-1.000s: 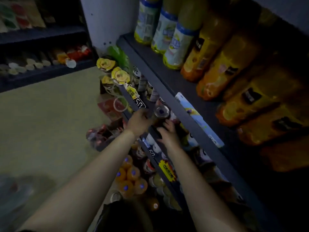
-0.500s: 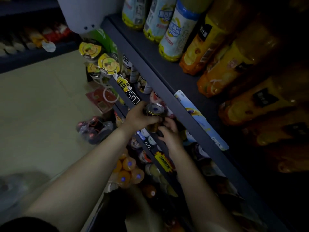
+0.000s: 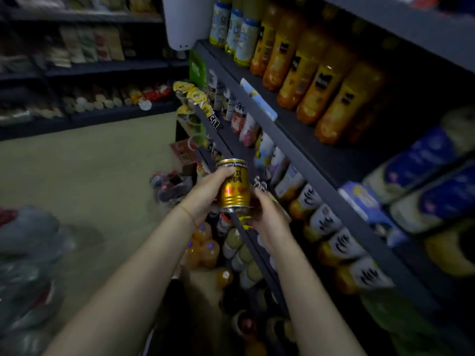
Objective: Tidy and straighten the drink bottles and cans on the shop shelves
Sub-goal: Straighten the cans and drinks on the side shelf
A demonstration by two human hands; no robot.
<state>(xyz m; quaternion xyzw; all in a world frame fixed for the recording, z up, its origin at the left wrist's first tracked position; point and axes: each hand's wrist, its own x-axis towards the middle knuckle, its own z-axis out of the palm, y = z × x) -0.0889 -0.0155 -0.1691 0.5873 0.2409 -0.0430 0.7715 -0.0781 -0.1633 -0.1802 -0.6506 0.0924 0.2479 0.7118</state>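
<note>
A small gold can (image 3: 235, 187) with red marks and dark print is held upright in front of the dark shelves, clear of them. My left hand (image 3: 205, 192) grips it from the left, thumb over the top rim. My right hand (image 3: 268, 218) cups its bottom right side with curled fingers. Just behind the can runs the middle shelf (image 3: 232, 147) with cartons and small bottles. Orange juice bottles (image 3: 308, 73) stand in a row on the shelf above.
Blue and yellow bottles (image 3: 236, 29) stand at the far end of the upper shelf. Orange bottles with blue caps (image 3: 203, 246) crowd the floor below my hands. Wrapped packs (image 3: 28, 265) lie at the left. Another shelf unit (image 3: 102, 65) lines the far wall across a beige floor (image 3: 84, 176).
Both hands lifted the gold can up and out from the lower shelf edge, and it now stands upright with its side showing. My view rose toward the upper shelves.
</note>
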